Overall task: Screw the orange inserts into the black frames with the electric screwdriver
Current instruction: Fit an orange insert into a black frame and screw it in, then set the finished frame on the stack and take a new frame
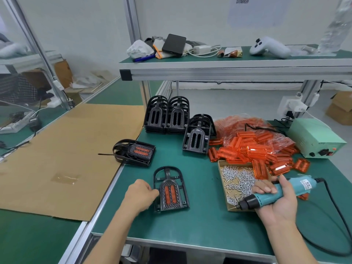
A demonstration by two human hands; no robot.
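A black arched plastic frame (170,189) holding 2 orange slot-shaped inserts is lying flat near the green table's (200,221) front edge. The left hand (141,193) is gripping its left side with curled fingers. The right hand (276,201) is holding a teal electric screwdriver (274,193) over a cardboard tray of silver screws (238,180).

cardboard sheet (62,159), white controller (268,47); black box (174,44)

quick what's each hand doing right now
Left hand: fingers curled at the black plastic frame's edge; grip unclear.
Right hand: holds the teal electric screwdriver.
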